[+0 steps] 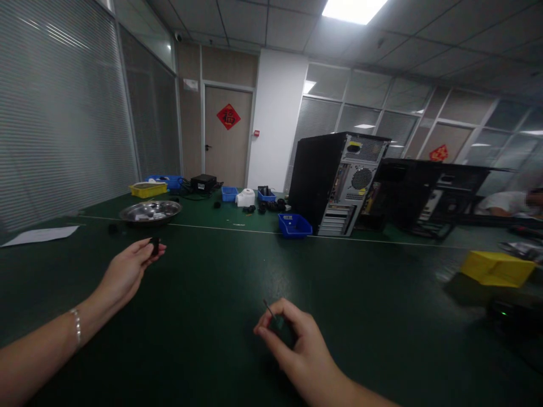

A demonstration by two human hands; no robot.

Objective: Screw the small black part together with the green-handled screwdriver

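Note:
My left hand [129, 268] is raised over the left part of the green table, its fingers pinching a small black piece [155, 245] whose kind I cannot make out. Just beyond it stands a round metal bowl [151, 212] with several small pale items inside. Low in the middle of the view, my right hand [303, 345] is closed around a screwdriver [280, 329]. The thin metal shaft pokes out past the thumb and points up and to the left, while my palm partly hides the dark handle.
A blue bin [294, 225] sits beside an upright black computer tower [320, 181], with an open computer case [432, 198] to its right. A yellow box [497, 268] lies at the right. Paper [40, 235] is at far left. Another person's arm [504, 203] rests at far right.

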